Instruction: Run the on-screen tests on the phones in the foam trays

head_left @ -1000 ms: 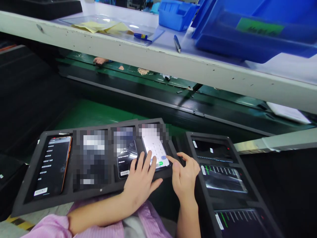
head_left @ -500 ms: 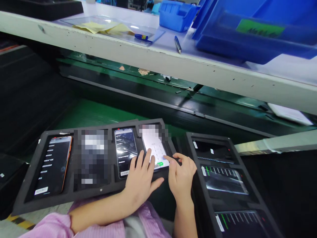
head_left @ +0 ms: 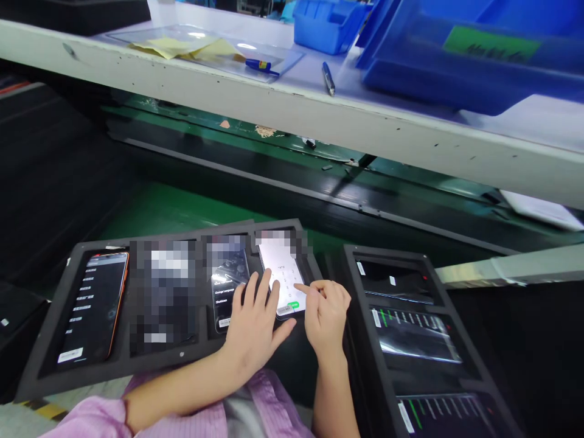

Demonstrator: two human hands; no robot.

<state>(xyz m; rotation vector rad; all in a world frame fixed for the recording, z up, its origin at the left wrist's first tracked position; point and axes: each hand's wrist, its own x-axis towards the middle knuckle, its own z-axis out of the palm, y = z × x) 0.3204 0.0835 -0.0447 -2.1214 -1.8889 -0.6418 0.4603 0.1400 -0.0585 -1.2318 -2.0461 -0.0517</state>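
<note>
A black foam tray point(head_left: 114, 376) lies across my lap with smartphones set in its slots. In its rightmost slot, a lit smartphone point(head_left: 289, 283) shows a white dial keypad with a green button. My left hand point(head_left: 250, 319) is open, its fingers spread over the lower edges of this phone and the dark-screened phone point(head_left: 223, 280) beside it, which shows a text menu. Reaching in from the right, my right hand point(head_left: 326, 316) holds nothing; its index finger is stretched to the keypad, the others curled. Whether that fingertip touches the glass, I cannot tell.
Further left in the tray are an orange-edged phone point(head_left: 93, 307) and a blurred-out one point(head_left: 166, 298). A second black tray point(head_left: 433, 387) with three phones stands at the right. Above runs a white bench edge point(head_left: 219, 91), bearing blue bins point(head_left: 410, 67) and a pen point(head_left: 328, 79).
My right index finger has shifted slightly left and up over the keypad. Both hands stay over the same phone, and the left remains spread. The view has moved a little.
</note>
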